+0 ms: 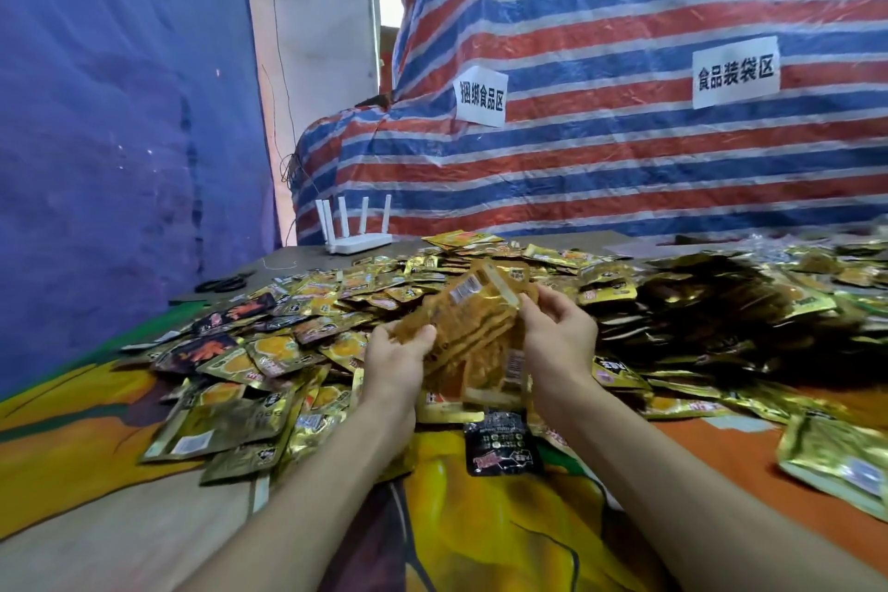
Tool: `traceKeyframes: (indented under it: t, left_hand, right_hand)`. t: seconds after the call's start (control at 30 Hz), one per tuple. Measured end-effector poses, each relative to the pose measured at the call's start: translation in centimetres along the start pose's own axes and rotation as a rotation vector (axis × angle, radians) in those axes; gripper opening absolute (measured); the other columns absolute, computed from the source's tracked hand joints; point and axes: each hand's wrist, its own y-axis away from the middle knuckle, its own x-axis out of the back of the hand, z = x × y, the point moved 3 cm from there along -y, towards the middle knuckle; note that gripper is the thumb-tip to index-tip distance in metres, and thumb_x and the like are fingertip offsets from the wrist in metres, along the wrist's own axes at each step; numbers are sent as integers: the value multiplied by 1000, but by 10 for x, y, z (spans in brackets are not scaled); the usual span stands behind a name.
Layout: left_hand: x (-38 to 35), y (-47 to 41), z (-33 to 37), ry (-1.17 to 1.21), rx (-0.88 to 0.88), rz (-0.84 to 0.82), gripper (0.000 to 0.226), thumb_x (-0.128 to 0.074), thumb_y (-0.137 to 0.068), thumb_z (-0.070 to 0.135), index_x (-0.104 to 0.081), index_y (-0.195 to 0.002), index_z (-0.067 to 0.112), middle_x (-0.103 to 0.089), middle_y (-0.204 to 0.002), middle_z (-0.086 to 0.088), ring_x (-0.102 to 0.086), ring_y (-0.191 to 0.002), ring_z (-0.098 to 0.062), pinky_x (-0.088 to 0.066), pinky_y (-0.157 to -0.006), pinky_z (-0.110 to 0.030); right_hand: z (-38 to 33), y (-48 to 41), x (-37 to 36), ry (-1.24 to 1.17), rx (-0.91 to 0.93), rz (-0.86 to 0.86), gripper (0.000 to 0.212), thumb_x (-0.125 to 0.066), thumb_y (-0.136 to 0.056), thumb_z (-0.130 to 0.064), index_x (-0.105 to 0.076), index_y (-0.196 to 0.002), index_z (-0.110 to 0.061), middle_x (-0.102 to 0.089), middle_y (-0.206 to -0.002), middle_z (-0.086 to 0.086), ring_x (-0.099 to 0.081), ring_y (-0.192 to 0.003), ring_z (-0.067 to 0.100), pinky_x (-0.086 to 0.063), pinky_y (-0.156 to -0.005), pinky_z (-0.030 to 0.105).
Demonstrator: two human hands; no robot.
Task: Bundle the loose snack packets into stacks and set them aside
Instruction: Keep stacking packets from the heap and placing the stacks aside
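A loose stack of clear orange snack packets (473, 327) is held up above the table, tilted, between both hands. My left hand (396, 361) grips its lower left end with fingers curled round it. My right hand (560, 334) grips the right side, thumb on top. Beneath and around lies a wide heap of loose gold and orange packets (298, 351). A black packet (502, 445) lies flat just below the stack. A gold packet (841, 461) sits apart at the right edge.
A white router (355, 231) with several antennas stands at the table's far left. Black scissors (223, 284) lie near the left edge. A striped tarp (600, 159) with two paper signs hangs behind. The orange printed tablecloth (504, 534) shows bare near me.
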Motion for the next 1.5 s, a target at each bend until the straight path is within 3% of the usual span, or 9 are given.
traceKeyframes:
  t: [0.1, 0.33, 0.47, 0.6, 0.83, 0.93, 1.1, 1.37, 1.5]
  left_hand:
    - [-2, 4, 2, -113, -9, -141, 27, -69, -88, -3, -52, -105, 10, -67, -101, -13, -68, -81, -23, -58, -58, -36]
    - [-11, 16, 6, -525, -210, -356, 49, -79, -73, -5, -57, -107, 23, -64, -108, -2, -67, -98, -23, -59, -77, -38]
    - [-10, 16, 4, -495, -187, -297, 47, -85, -71, 3, -60, -108, 21, -66, -105, 0, -66, -100, -18, -58, -81, -38]
    - [-10, 15, 1, -318, -49, -285, 44, -83, -73, -2, -62, -109, 13, -71, -103, -9, -71, -94, -22, -60, -79, -40]
    - [-16, 23, 14, -495, -309, -235, 31, -81, -81, 8, -59, -103, 15, -66, -103, 0, -67, -91, -14, -62, -74, -41]
    - [-20, 27, 16, -510, -383, -182, 29, -78, -85, 8, -56, -102, 14, -63, -104, 1, -61, -93, -8, -56, -64, -16]
    - [-24, 33, 16, -729, -464, -35, 26, -73, -84, 16, -55, -103, 19, -40, -113, 0, -43, -107, -18, -41, -86, -23]
    - [-31, 57, 31, -816, -706, 110, 39, -59, -63, 48, -59, -90, 20, -35, -99, 4, -31, -99, -14, -23, -89, -25]
    - [-33, 54, 32, -632, -593, -131, 37, -65, -63, 39, -62, -90, 14, -54, -99, -3, -53, -92, -23, -48, -79, -27]
  right_hand:
    - [-4, 3, 1, -35, -70, 36, 9, -65, -99, -18, -70, -106, -15, -75, -101, 6, -72, -96, 24, -61, -86, 49]
    - [-4, 11, -3, -5, -44, -26, 10, -61, -101, -21, -69, -96, -23, -75, -96, 5, -74, -91, 23, -63, -78, 42]
    - [-6, 17, -9, -53, -101, -62, 33, -55, -104, -23, -74, -76, -21, -76, -84, 6, -73, -87, 29, -59, -81, 51]
    - [-4, 18, -14, 10, -127, -138, 33, -48, -105, -24, -74, -93, -7, -75, -95, 17, -73, -94, 37, -59, -83, 52]
    - [0, 23, -18, -152, -166, -220, 77, -21, -92, -77, -73, -108, -23, -79, -98, 6, -76, -92, 22, -59, -84, 41]
    - [-4, 28, -23, -164, -157, -194, 98, -26, -69, -89, -65, -127, -20, -75, -110, 10, -70, -106, 29, -55, -97, 50]
    - [-1, 18, -24, -46, -18, -31, 70, -28, -94, -71, -67, -102, -14, -76, -79, -2, -74, -77, 13, -54, -54, 15]
    - [-10, 15, -27, -130, 29, -18, 59, -41, -101, -59, -65, -72, -13, -71, -60, -3, -70, -57, 11, -51, -50, 20]
    - [-16, 20, -32, -191, -54, -78, 59, -44, -99, -61, -69, -98, -7, -75, -89, 11, -75, -82, 26, -61, -70, 36]
